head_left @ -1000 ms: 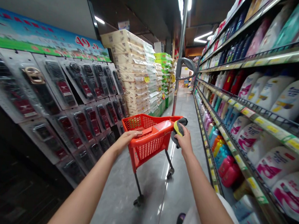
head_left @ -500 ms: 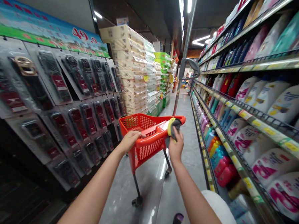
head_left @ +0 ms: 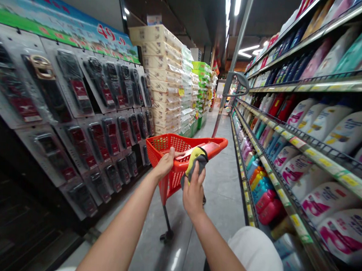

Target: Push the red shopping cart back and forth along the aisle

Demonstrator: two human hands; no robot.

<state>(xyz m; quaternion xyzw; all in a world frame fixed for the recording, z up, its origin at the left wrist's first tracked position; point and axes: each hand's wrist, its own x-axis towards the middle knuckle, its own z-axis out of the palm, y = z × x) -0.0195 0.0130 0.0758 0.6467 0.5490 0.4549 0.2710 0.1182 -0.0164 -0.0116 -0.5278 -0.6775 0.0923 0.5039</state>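
Observation:
A red plastic shopping basket on wheeled legs (head_left: 170,183) stands in front of me, with a tall metal pole handle (head_left: 239,41) rising from its far side. My left hand (head_left: 166,163) is closed on the basket's near rim, thumb on top. In my right hand (head_left: 194,191) is a yellow and grey cloth (head_left: 194,162), pressed against the rim's right part by the fingers. The cloth drapes over the rim and hangs down its outer side. A pale label strip lies along the rim beside the cloth.
To the left, packaged belts (head_left: 75,89) hang on a display rack. Stacked cream packs (head_left: 160,69) stand behind it. Shelves of bottles (head_left: 321,118) line the right side. Grey tiled floor (head_left: 224,174) runs down the aisle between them.
My right hand has slid the cloth along the rim leftward and nearer to me. My left hand still grips the rim, its thumb now raised. The view has shifted slightly.

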